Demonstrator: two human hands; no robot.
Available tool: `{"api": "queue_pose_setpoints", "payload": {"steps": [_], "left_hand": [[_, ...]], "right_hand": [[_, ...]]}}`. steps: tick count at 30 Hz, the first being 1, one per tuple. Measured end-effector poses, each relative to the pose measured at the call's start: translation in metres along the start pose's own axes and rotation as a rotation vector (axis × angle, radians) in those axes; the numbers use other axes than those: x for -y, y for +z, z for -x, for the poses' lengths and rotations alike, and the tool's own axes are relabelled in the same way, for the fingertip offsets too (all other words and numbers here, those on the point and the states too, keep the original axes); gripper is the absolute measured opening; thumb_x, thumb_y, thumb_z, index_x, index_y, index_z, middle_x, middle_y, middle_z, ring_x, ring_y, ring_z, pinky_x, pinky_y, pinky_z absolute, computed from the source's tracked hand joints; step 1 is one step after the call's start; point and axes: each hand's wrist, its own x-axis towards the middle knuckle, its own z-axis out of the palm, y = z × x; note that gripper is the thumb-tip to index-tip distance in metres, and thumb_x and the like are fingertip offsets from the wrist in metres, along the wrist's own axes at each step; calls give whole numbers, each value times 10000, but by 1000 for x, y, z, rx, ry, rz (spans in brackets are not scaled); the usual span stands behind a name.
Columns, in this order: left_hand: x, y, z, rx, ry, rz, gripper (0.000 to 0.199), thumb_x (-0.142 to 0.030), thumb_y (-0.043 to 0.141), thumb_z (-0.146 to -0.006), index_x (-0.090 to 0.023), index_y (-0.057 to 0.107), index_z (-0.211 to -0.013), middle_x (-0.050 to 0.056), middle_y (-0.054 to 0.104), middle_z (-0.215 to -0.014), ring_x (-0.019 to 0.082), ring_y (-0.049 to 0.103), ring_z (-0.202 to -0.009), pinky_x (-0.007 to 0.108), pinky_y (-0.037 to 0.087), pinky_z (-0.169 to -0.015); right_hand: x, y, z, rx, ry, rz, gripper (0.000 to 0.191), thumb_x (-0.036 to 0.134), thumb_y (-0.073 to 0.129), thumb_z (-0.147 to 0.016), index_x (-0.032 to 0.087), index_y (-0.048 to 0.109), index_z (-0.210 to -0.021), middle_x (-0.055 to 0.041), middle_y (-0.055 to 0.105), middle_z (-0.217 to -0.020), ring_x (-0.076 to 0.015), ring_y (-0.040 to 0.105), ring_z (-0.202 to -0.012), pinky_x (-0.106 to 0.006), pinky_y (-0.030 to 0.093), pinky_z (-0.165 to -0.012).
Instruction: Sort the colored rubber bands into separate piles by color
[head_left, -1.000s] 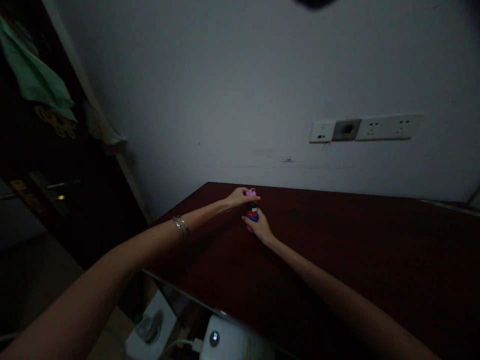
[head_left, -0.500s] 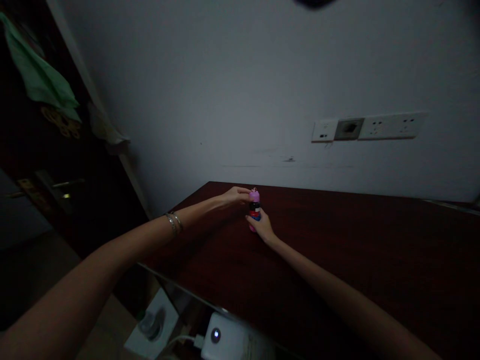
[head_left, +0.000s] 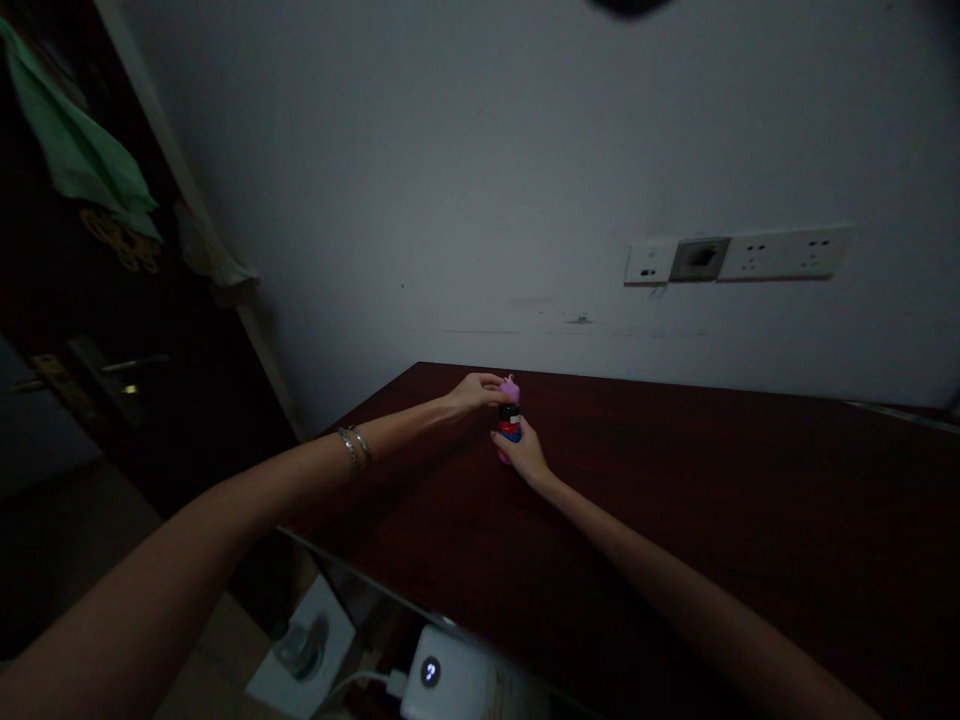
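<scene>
A slim pink bottle-like thing (head_left: 510, 412) stands upright on the dark red-brown table (head_left: 645, 470) near its back left corner. Black, red and blue bands circle its middle, and a small pale loop sticks up from the top. My right hand (head_left: 529, 456) wraps round its lower part, thumb across the front. From the left, my left hand (head_left: 477, 391) closes its fingers on the pink top, with two bracelets on that wrist. My fingers partly hide the thing, and its exact kind is too small and dark to make out.
A pale wall rises behind the table, with a row of sockets (head_left: 739, 258) on it. At left is a dark door with a green cloth (head_left: 90, 155). Below the front edge are a white device (head_left: 465, 675) with a plugged cable and a clear container (head_left: 298, 650).
My left hand has shifted slightly right, its fingers now further across the pink top. My right hand and the banded thing stay in place.
</scene>
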Motion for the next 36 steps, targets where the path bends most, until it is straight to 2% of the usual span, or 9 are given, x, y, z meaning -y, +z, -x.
{"api": "queue_pose_setpoints", "payload": {"steps": [4,8,12,15,20,23,26,32,36], "left_hand": [[-4,5,3,-1,40,-74,304,-283,723,-589,-94,655,-817,52,622,-793,124,538,-721,268,400,-662],[-7,10,5,-66,40,-149,346,-360,725,-582,-90,617,-769,20,576,-703,110,506,-659,253,385,-627],[-2,14,2,-159,30,-211,420,-422,724,-580,-98,582,-809,32,580,-748,111,504,-671,248,391,-631],[2,15,-2,-182,76,-204,402,-399,726,-591,-108,589,-833,61,604,-826,124,530,-736,256,409,-693],[0,13,-2,-72,97,-121,315,-339,712,-624,-102,627,-813,63,624,-805,133,553,-753,288,425,-740],[-4,13,2,-81,74,-137,275,-330,724,-612,-102,624,-729,62,627,-760,131,552,-728,286,428,-729],[-6,14,4,-97,64,-117,282,-316,731,-609,-103,625,-760,58,630,-754,127,554,-720,284,431,-720],[-5,10,8,19,90,-10,302,-305,713,-639,-98,642,-847,76,650,-872,136,579,-813,321,422,-818],[-6,5,12,59,64,53,310,-213,738,-610,-114,647,-889,84,663,-941,160,588,-904,352,403,-879]], "right_hand": [[-2,1,-1,15,-14,6,263,333,621,-601,188,487,-774,36,497,-636,-122,450,-567,-240,381,-542],[-1,2,0,39,2,-6,259,337,610,-617,199,465,-781,48,485,-612,-115,444,-531,-237,377,-515],[3,3,2,34,0,-5,238,318,605,-611,205,460,-761,45,485,-605,-118,448,-533,-238,383,-507],[7,4,4,28,14,-17,226,314,589,-617,208,454,-764,48,476,-588,-112,437,-502,-235,379,-476],[10,4,6,26,16,-23,236,321,593,-611,207,454,-764,47,482,-589,-114,442,-499,-234,376,-468],[9,3,5,37,13,-19,240,324,600,-604,206,461,-760,43,492,-603,-116,446,-510,-240,380,-484],[8,2,5,38,13,-34,248,325,604,-600,202,462,-762,46,489,-612,-112,441,-509,-239,376,-486],[7,2,3,1,11,-44,251,324,615,-590,196,480,-758,39,495,-620,-121,447,-542,-247,385,-527],[8,0,4,-9,11,-24,239,318,610,-599,193,484,-760,27,499,-638,-128,450,-575,-244,385,-545]]}}
